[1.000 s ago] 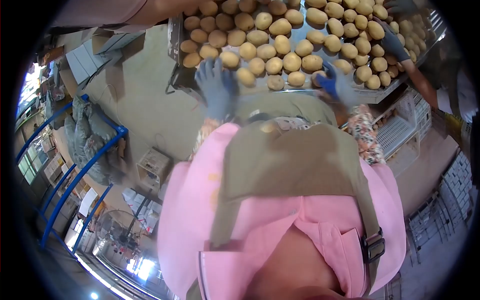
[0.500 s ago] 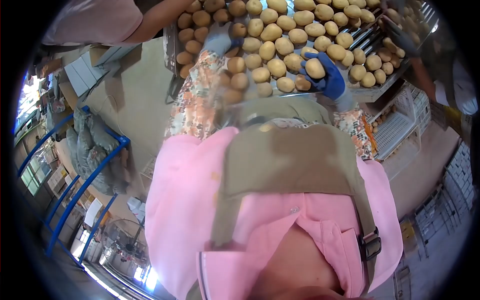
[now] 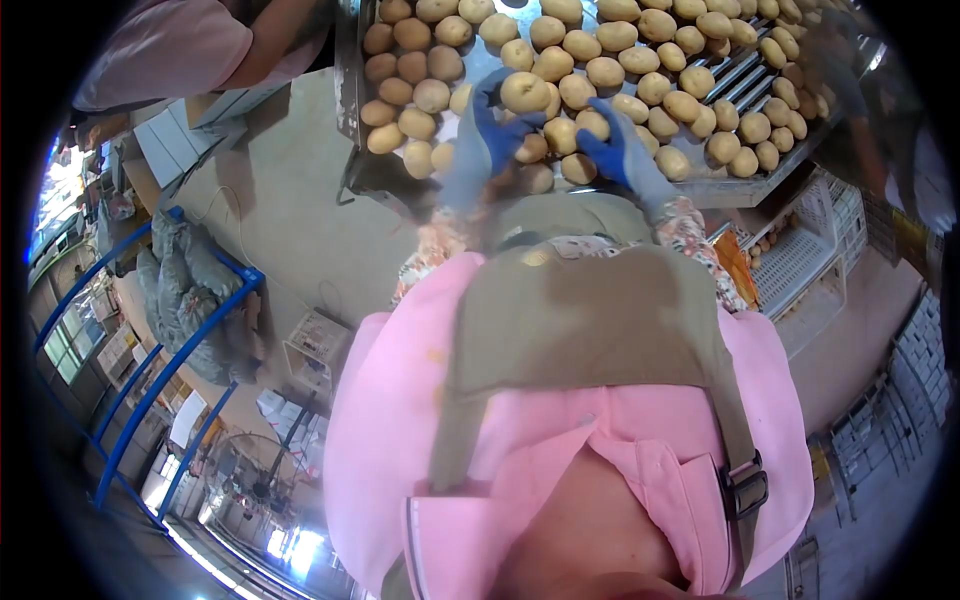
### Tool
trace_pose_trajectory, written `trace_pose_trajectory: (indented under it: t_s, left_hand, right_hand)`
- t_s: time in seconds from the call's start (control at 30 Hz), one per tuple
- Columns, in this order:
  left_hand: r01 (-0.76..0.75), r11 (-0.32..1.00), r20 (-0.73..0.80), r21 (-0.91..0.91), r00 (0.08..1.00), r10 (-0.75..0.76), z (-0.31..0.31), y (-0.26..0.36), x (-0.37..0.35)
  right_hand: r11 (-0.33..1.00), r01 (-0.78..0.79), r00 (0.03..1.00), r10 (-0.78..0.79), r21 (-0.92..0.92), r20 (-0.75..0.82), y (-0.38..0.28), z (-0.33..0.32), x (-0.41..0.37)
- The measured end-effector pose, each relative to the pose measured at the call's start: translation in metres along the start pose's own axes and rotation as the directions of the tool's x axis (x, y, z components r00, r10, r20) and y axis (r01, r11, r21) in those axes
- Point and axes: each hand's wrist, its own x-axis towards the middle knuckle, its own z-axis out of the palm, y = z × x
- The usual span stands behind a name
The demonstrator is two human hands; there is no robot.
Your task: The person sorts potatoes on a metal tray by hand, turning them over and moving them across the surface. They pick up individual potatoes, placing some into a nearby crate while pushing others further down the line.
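Both my hands wear grey gloves with blue palms and fingers, and reach over a metal sorting table (image 3: 745, 187) spread with potatoes. My left hand (image 3: 492, 135) curls its fingers and thumb around a large pale potato (image 3: 525, 92), which looks raised above its neighbours. To the right of it, my right hand (image 3: 622, 152) has fingers and thumb on either side of another potato (image 3: 592, 124) near the table's front edge. More potatoes, such as a browner one (image 3: 531, 149), lie between the two hands.
At the upper left is another person's arm (image 3: 285, 40); a second person (image 3: 890, 150) stands at the right. A white plastic crate (image 3: 800, 265) stands under the table's right side. Blue rails (image 3: 190, 345) and grey sacks (image 3: 185, 290) are at left, with boxes (image 3: 175, 145) behind.
My left hand has moved right from the browner potatoes at the left and now has a pale potato. My right hand has shifted slightly left, and the potato it held earlier has left its palm.
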Motion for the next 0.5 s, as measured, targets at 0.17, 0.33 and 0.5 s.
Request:
trace_pose_trajectory:
  t_s: [0.17,0.33,0.5]
  left_hand:
    - [-0.003,0.994,-0.038,0.112,0.999,0.007,0.009,0.024,-0.02]
    - [-0.226,0.94,0.066,0.256,0.974,0.217,0.011,0.02,-0.023]
    - [-0.338,0.932,-0.067,0.127,0.935,0.349,0.05,0.039,-0.03]
  right_hand:
    - [0.863,0.319,0.939,-0.344,-0.391,0.005,-0.011,0.008,0.003]
    - [0.887,0.171,0.967,-0.235,0.428,0.101,-0.076,-0.001,-0.028]
    - [0.904,0.425,0.903,-0.421,-0.038,0.084,-0.113,0.002,-0.061]
